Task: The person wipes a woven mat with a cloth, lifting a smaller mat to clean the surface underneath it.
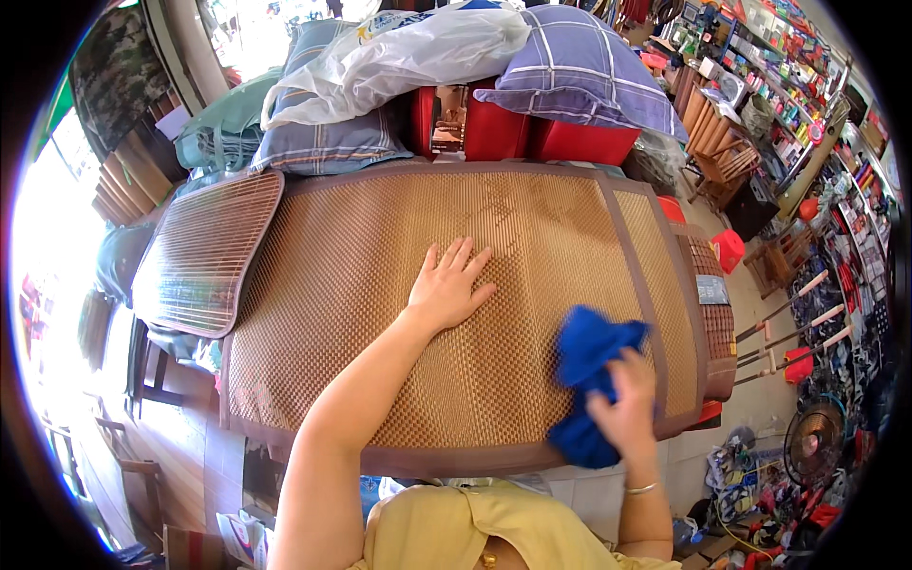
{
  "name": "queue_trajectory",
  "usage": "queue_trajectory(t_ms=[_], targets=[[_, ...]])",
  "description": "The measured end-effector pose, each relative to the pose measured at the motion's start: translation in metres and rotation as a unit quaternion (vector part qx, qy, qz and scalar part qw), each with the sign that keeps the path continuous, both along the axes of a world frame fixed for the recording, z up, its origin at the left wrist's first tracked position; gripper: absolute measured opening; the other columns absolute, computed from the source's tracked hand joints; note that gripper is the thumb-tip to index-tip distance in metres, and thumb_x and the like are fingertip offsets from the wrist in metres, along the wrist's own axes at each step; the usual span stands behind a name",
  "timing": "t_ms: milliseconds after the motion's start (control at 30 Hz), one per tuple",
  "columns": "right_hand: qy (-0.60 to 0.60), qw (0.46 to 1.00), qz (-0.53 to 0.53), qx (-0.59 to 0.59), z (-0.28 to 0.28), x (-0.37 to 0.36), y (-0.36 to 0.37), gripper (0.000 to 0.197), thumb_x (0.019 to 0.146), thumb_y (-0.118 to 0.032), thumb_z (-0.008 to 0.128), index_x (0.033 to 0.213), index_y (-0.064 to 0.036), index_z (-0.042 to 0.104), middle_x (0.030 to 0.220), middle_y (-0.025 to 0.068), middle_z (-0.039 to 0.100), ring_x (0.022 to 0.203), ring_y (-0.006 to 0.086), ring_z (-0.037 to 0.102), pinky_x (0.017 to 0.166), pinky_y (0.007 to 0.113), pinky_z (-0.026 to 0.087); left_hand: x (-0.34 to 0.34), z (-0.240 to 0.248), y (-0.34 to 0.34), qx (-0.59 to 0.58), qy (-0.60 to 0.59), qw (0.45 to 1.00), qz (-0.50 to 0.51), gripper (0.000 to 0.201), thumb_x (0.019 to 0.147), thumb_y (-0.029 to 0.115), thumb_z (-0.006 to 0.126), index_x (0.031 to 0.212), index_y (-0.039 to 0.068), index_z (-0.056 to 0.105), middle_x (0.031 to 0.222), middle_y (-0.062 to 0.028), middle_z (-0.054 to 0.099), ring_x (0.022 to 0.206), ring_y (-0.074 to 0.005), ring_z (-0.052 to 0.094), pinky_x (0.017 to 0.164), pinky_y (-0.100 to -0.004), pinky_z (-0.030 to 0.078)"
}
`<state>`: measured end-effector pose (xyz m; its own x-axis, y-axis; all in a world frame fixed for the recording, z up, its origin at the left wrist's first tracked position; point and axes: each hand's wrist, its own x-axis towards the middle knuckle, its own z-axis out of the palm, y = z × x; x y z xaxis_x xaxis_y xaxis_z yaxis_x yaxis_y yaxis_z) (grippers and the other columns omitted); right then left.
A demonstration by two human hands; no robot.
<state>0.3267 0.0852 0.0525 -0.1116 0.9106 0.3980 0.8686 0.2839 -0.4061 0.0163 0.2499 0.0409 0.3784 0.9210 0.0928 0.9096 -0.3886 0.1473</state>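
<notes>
A woven tan mat (380, 380) with a brown cloth border lies spread before me, its surface slightly rippled. Flat on its middle rests my left hand (450, 287), fingers spread, holding nothing. At the mat's near right part my right hand (625, 399) grips a crumpled blue cloth (594, 347). That hand is a little blurred, and some of its fingers are hidden behind the cloth. A smaller slatted mat (209, 252) with a dark rim overlaps the big mat's left end.
Behind the mat are a purple checked pillow (579, 71), a clear plastic bag (408, 66) and red boxes (494, 128). A rolled brown mat (708, 294) lies at the right end. Farther right are long-handled tools (807, 328), a fan (815, 439) and crowded shelves.
</notes>
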Motion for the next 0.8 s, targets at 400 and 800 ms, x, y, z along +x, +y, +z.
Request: queue_trajectory(t_ms=[400, 800], targets=[[0.021, 0.993, -0.094, 0.062, -0.029, -0.043, -0.041, 0.037, 0.066, -0.026, 0.07, 0.099, -0.0093, 0.067, 0.113, 0.0207, 0.058, 0.116, 0.0388, 0.05, 0.097, 0.052, 0.035, 0.019, 0.0, 0.0, -0.007, -0.021, 1.0, 0.016, 0.065, 0.098, 0.05, 0.046, 0.152, 0.016, 0.035, 0.158, -0.0149, 0.03, 0.148, -0.0299, 0.025, 0.12, -0.0539, 0.018], [-0.042, 0.986, -0.094, 0.129, -0.078, 0.092, -0.063, 0.052, 0.067, -0.028, 0.076, 0.111, -0.0037, 0.063, 0.119, 0.0209, 0.055, 0.112, 0.0427, 0.049, 0.096, 0.053, 0.038, 0.018, -0.001, 0.004, 0.003, 0.002, 1.0, -0.001, 0.062, 0.1, 0.047, 0.044, 0.153, 0.017, 0.034, 0.16, -0.0138, 0.03, 0.149, -0.0294, 0.024, 0.121, -0.0496, 0.015]])
